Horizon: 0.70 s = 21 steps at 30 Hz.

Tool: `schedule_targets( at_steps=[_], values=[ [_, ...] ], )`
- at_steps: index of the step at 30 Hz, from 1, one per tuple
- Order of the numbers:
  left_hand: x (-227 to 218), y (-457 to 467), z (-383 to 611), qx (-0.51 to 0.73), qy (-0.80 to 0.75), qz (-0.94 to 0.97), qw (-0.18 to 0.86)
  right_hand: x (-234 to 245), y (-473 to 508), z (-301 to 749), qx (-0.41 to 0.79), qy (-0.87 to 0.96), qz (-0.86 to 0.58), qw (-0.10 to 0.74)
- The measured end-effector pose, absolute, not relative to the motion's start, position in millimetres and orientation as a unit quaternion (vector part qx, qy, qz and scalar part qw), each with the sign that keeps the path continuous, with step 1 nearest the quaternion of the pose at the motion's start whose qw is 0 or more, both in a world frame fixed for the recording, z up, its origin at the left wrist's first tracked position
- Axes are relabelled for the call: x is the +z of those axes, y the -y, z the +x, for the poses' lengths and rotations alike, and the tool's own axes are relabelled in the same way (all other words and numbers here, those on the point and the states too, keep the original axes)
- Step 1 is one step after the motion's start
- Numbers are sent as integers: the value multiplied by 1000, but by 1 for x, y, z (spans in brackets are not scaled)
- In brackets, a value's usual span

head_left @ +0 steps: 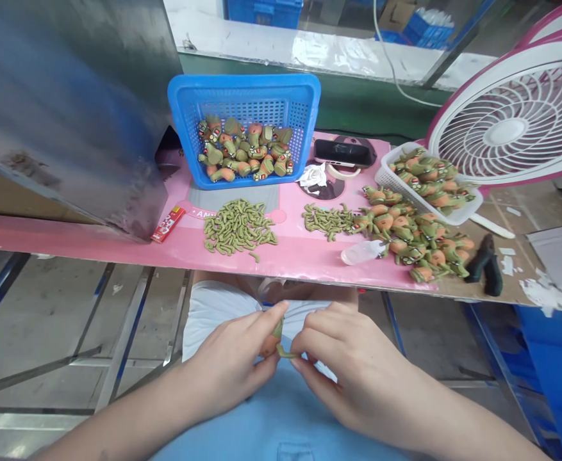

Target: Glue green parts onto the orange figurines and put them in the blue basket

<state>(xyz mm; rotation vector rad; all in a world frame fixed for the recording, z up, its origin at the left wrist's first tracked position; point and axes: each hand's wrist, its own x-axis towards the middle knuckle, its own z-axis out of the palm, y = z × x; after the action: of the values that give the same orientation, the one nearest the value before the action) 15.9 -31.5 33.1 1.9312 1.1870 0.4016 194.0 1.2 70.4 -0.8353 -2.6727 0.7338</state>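
Below pink table (290, 253), hands pinch orange-green figure (272, 341).

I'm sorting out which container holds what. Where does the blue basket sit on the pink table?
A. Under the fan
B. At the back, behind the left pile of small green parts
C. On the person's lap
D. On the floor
B: the blue basket of figures stands directly behind the left pile of green parts.

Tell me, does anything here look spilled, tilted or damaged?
Yes. The white basket lies tipped, and toy figures have spilled out onto the pink table. Past the pink cover, at the right, the table's surface is peeling, with torn white scraps.
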Motion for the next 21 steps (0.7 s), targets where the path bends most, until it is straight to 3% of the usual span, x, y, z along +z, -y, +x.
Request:
schedule_targets(
  at_steps=[21],
  values=[
    [37, 30, 24, 76, -478, 785, 387, 67, 0, 190, 234, 922, -297, 83]
  ],
)
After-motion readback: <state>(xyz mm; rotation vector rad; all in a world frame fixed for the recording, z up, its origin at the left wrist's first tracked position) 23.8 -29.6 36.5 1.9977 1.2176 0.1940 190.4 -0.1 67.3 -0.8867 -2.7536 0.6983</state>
